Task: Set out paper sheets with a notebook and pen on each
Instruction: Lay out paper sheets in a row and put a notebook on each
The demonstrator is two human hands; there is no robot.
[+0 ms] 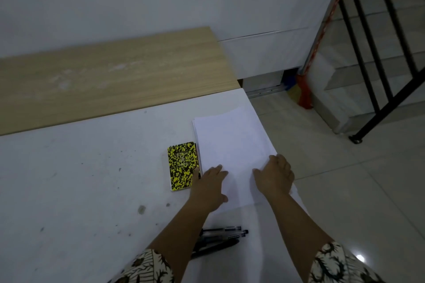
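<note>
A stack of white paper sheets [230, 142] lies near the right edge of the white table [80, 179]. My left hand [210, 187] lies flat on the stack's near left part, fingers spread. My right hand [274, 176] rests on its near right corner, fingers bent over the edge. Whether it pinches a sheet is unclear. A small pile of notebooks with yellow and black speckled covers [182, 165] sits just left of the paper. Several black pens [225, 235] lie close to me, partly under my left forearm.
A light wooden table top [110, 76] adjoins the white table at the back, against a white wall. To the right are a tiled floor, a black stair railing [372, 53] and an orange-handled broom [305, 89] leaning at the wall.
</note>
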